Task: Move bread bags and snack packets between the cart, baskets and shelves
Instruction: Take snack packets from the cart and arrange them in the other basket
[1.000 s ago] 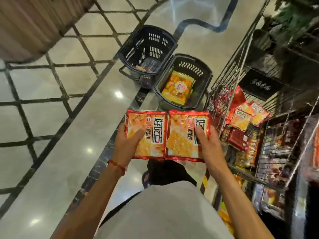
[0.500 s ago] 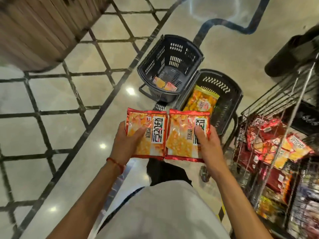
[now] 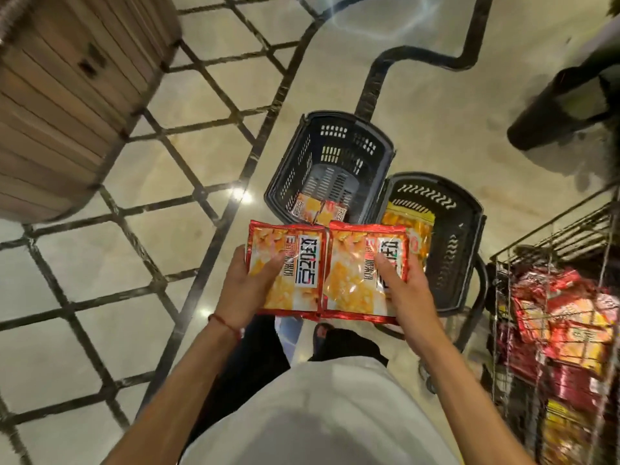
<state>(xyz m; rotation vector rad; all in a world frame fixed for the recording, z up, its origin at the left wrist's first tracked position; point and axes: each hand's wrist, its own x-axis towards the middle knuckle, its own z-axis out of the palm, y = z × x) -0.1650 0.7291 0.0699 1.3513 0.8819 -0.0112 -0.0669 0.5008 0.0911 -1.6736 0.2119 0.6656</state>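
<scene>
A pale polished floor crossed by a dark lattice of lines fills most of the frame. A slatted wooden fixture takes up the upper left. The person's white shirt spreads across the bottom centre. Along the right edge stands a wire cart, heaped with red and orange snack packets. A dark blurred object sits in the upper right; what it is cannot be told.

Just above the centre, two baskets stand on the floor, touching side by side. The blue basket on the left has a pair of small orange packets at its near end. The black basket on the right, next to the cart, contains a yellow bag.

In the centre of the frame, in front of the near ends of both baskets, two orange packets with red edges are held flat, face up, their inner edges touching. The left hand grips the left packet, thumb laid on its face and fingers beneath. The right hand grips the right packet the same way. A red string bracelet circles the left wrist.
</scene>
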